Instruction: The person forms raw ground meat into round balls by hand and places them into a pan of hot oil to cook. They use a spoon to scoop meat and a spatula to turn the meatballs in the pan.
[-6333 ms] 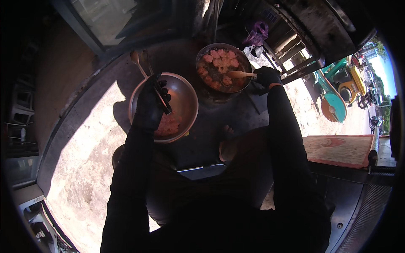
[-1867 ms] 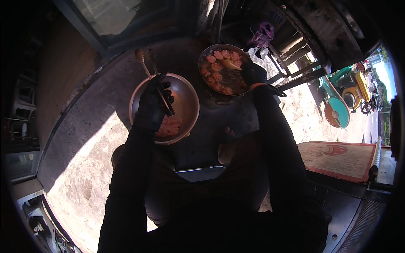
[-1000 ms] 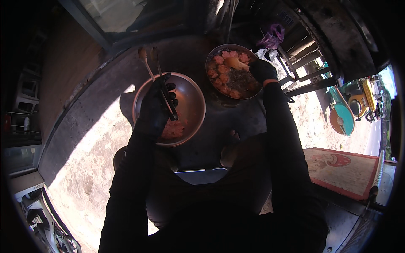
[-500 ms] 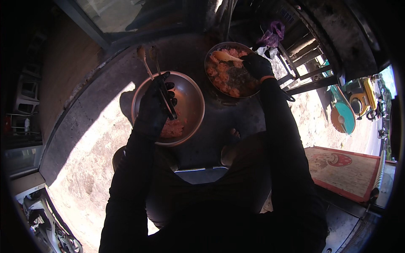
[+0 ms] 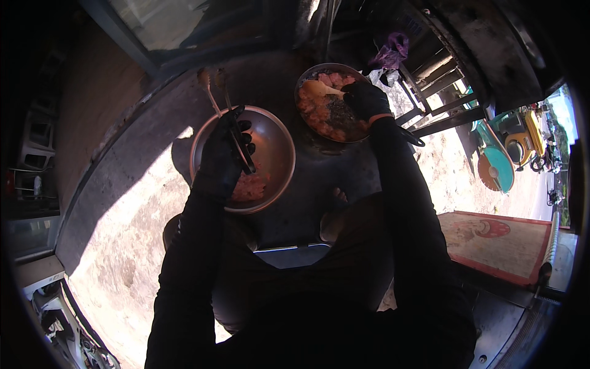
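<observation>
My left hand, in a black glove, is closed around a pair of tongs above a wide metal bowl. The tongs' rounded ends stick out past the bowl's far rim. Raw-looking pink meat pieces lie in the near part of the bowl. To the right, my gloved right hand grips a wooden spatula over a round frying pan. Orange-pink meat pieces sit in dark bubbling oil there, and the spatula's broad end rests among them at the pan's left side.
Beyond the pan are a crumpled purple plastic bag and a wooden slatted frame. A glass-panelled structure stands at the far side. Right of me lie a red-bordered board and a machine with a teal disc.
My right hand has drawn the wooden spatula slightly left and toward me within the pan. My left hand keeps its hold on the tongs over the bowl.
</observation>
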`<state>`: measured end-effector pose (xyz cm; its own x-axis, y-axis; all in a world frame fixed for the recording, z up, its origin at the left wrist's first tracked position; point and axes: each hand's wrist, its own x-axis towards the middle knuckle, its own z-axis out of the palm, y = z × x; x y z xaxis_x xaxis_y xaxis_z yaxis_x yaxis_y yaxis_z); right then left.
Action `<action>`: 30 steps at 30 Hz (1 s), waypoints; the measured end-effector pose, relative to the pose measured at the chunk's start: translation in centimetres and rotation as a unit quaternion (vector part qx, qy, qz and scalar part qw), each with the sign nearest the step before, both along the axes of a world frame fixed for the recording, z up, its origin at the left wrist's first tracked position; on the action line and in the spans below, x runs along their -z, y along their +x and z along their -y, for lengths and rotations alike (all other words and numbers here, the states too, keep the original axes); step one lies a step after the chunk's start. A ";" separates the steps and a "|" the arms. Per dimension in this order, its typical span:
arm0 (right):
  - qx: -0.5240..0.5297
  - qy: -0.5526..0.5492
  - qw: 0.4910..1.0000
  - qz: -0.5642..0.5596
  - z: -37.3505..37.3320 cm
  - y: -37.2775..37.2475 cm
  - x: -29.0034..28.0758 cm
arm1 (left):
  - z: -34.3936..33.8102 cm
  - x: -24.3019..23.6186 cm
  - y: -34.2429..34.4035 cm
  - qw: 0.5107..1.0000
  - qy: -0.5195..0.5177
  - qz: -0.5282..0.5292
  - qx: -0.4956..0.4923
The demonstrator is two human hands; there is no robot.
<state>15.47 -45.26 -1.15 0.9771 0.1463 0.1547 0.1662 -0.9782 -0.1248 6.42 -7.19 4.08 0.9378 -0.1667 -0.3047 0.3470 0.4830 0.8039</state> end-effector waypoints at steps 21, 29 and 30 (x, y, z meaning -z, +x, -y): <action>0.196 -0.185 0.955 -0.121 11.1 -3.0 -1.1 | -0.5 -1.2 -0.9 0.998 0.015 0.061 0.018; 0.168 -0.185 0.962 -0.114 7.5 -4.0 -3.8 | -0.1 -1.1 -1.1 0.999 0.004 0.048 0.022; 0.145 -0.185 0.962 -0.138 7.3 -4.0 -3.9 | -0.1 -1.0 -1.1 0.999 -0.003 0.047 0.021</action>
